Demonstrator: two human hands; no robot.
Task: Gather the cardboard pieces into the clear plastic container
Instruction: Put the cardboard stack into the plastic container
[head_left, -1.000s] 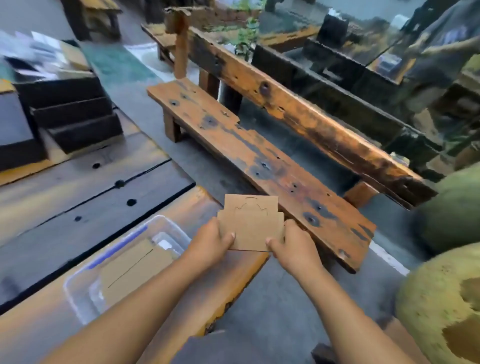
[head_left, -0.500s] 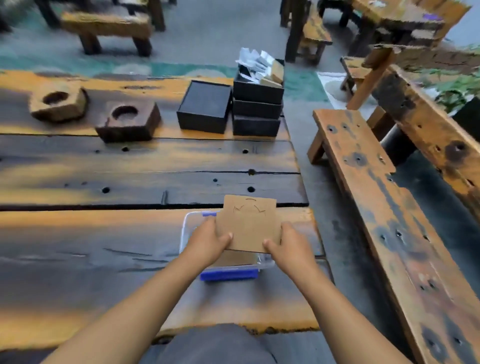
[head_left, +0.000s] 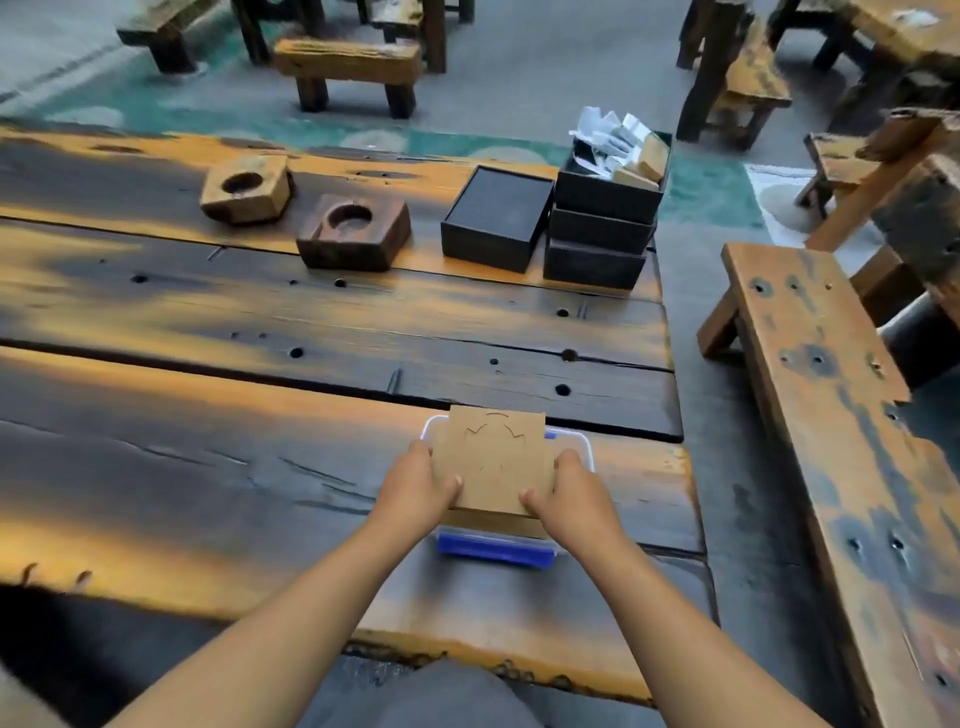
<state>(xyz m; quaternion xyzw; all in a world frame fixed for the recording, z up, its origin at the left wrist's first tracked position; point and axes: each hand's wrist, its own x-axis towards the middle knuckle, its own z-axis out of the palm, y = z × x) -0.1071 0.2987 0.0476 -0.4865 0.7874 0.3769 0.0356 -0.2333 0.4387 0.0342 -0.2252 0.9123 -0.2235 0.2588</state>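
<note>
A stack of brown cardboard pieces (head_left: 493, 457) with cut-out lines on top is held flat between both hands, right over the clear plastic container (head_left: 584, 448). My left hand (head_left: 418, 488) grips the stack's left edge and my right hand (head_left: 574, 493) grips its right edge. The container has a blue clip (head_left: 493, 550) on its near side and sits on the dark wooden table (head_left: 234, 467) near the right end. More cardboard (head_left: 493, 522) shows under the held stack, inside the container. Most of the container is hidden by the stack and the hands.
Two wooden blocks with round hollows (head_left: 247, 188) (head_left: 356, 231) and black boxes (head_left: 496, 218), one stack (head_left: 605, 228) topped with papers, stand at the table's far side. A long wooden bench (head_left: 831, 415) runs along the right. More benches stand beyond.
My view swung left from the bench to the table. Both hands carried the cardboard stack from beside the table's end to over the container and lowered it closer.
</note>
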